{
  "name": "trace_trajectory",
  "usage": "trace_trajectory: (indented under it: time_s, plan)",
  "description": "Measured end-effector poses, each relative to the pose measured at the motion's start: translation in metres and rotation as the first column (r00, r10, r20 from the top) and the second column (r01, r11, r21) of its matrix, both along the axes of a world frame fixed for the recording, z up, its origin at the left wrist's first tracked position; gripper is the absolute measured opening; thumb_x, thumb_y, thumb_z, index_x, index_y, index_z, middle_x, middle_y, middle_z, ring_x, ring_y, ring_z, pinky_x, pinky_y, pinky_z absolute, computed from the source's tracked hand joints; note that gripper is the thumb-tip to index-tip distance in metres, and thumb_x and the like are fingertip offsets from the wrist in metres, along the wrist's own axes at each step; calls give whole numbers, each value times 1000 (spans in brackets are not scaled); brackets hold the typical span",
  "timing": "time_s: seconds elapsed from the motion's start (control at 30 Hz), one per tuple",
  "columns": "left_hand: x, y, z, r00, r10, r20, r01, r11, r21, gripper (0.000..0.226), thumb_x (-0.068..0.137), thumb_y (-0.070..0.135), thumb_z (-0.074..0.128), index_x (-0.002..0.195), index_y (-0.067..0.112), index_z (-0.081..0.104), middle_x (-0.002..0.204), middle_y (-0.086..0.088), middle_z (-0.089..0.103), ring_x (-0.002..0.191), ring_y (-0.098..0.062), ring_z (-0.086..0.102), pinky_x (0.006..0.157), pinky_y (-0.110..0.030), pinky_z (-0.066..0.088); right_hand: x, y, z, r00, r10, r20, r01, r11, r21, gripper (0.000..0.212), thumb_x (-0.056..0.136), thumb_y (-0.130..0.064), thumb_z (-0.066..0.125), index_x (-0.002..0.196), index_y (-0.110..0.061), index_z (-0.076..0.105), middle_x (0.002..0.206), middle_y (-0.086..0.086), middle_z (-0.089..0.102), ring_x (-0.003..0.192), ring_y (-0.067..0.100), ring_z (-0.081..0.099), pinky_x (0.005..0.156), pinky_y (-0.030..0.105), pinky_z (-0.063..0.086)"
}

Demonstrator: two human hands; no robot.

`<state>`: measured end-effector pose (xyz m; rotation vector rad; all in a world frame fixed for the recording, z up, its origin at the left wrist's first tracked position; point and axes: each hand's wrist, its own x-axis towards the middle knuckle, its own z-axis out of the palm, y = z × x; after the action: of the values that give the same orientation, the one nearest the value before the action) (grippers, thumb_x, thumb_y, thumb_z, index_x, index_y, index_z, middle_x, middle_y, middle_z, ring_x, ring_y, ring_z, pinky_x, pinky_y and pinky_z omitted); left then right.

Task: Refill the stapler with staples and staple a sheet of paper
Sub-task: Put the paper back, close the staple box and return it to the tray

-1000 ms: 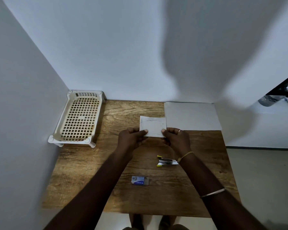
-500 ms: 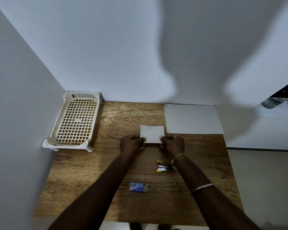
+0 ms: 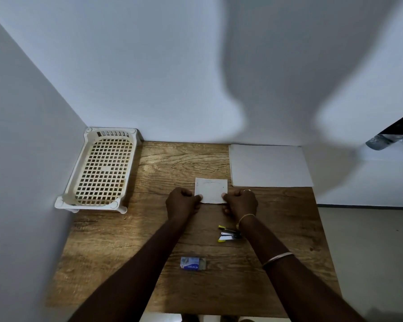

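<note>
Stapler [image 3: 228, 234] lies open on the table [image 3: 126, 240], a bit toward the near edge from the small sheet of paper [image 3: 211, 189], whose near corners the left hand [image 3: 181, 202] and right hand [image 3: 241, 202] pinch with curled fingers [image 3: 196, 198], likely to keep it flat.

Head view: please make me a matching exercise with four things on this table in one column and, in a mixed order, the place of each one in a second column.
Things
1. small paper
2. stapler
3. staple box
4. plastic basket

Places
a. back left corner of the table
b. pinched at its near corners by the left hand and the right hand
c. closest to the table's front edge
d. lying just on the person's side of the right hand

Pairs: 1-b, 2-d, 3-c, 4-a.
</note>
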<state>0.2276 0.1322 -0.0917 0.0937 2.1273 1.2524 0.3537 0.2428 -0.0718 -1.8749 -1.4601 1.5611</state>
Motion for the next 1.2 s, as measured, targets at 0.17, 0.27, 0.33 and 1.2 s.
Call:
trace_trajectory:
  time_s: [0.17, 0.27, 0.33, 1.2]
  plan:
    - [-3, -5, -4, 959, -179, -220, 151, 979, -139, 35, 72, 32, 90, 83, 20, 59, 79, 1, 71, 70, -16, 71, 62, -35, 59, 0, 0, -2, 994, 78, 74, -83, 994, 66, 29, 75, -14, 87, 66, -15, 60, 59, 5, 71, 45, 21, 70, 46, 34, 58]
    - [-4, -8, 0, 885, -307, -350, 232, 943, -240, 46, 70, 54, 86, 89, 25, 56, 81, 11, 63, 71, -2, 58, 54, -22, 39, 3, 0, 3, 965, 158, 210, -201, 959, 199, 20, 74, -20, 86, 80, -12, 69, 86, 6, 75, 82, 24, 73, 82, 39, 60]
    - [-3, -11, 6, 820, -388, -421, 262, 908, -327, 55, 70, 67, 78, 97, 26, 54, 84, 16, 57, 73, -3, 54, 55, -26, 38, 6, -2, 8, 954, 175, 244, -253, 905, 341, 20, 78, -21, 82, 93, -12, 72, 96, 5, 74, 93, 22, 69, 87, 35, 57]
    - [-19, -2, -18, 54, -933, -355, 644, 304, -702, 71, 107, 49, 27, 162, 9, 7, 171, -10, -5, 158, -25, 1, 126, -48, 4, -5, 4, -12, 265, 645, 717, -962, 231, 148, 61, 107, -42, 25, 159, -11, 23, 170, 8, 14, 156, 27, 14, 126, 47, 12]
